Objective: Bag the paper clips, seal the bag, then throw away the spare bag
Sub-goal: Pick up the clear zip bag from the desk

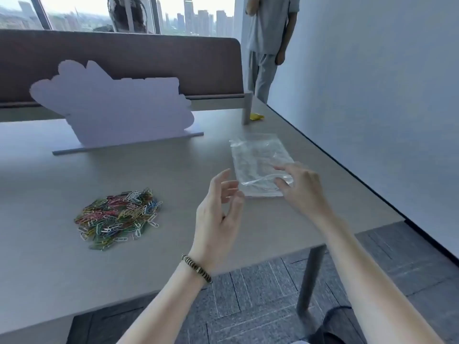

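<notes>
A: What lies on the grey table?

B: A heap of coloured paper clips sits left of the clear plastic bag, well apart from it. Behind the clips stands a pale cloud-shaped board.

A: And the hands?

B: The right hand rests its fingertips on the bag's near end, fingers spread. The left hand, a braided bracelet at its wrist, hovers just left of the bag, fingers loosely curled, holding nothing.

A: Beyond the bag?

B: A small yellow object lies near the divider post; a person in grey stands farther back.
</notes>
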A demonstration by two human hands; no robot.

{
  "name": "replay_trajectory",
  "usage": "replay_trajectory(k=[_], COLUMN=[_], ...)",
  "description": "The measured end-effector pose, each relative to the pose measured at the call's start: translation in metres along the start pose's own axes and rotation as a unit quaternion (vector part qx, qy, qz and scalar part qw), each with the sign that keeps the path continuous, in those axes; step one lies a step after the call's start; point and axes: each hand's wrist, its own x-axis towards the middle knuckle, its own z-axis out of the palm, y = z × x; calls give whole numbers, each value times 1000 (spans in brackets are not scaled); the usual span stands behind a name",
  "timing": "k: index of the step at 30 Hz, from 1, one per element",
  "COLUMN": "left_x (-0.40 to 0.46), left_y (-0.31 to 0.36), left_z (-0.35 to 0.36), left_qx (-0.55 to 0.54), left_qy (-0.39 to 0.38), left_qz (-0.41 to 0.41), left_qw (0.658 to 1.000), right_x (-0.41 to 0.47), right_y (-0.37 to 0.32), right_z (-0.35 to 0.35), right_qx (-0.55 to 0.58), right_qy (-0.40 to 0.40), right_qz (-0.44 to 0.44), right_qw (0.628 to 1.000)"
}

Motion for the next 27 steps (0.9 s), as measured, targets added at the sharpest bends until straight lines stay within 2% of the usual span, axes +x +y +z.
replay_trajectory(k=[4, 7, 12, 16, 20, 25, 27], left_x=[16, 25, 33, 42, 44, 25, 13], left_y=[-10, -22, -36, -33, -17, 13, 27], left_z=[25, 41, 57, 54, 40, 6, -12], left_qx=[20, 70, 165, 220, 277, 287, 293], left_qy=[-42, -101, -193, -208, -176, -36, -8], left_qz=[-11, -18, 8, 33, 68, 158, 177], left_qw=[999, 992, 967, 953, 942, 944, 939], right_x=[25, 39, 52, 56, 53, 41, 34], right_y=[27, 47, 50, 21, -26, -74, -93], right_z=[21, 33, 33, 5, -35, -71, -81], right_qx=[-174, -229, -190, -102, -46, -34, -23], right_qy=[-45, -61, -1, 10, -13, -43, -51], right_qz=[37, 43, 6, -30, -79, -122, -139], right_qw=[983, 971, 982, 994, 996, 991, 989])
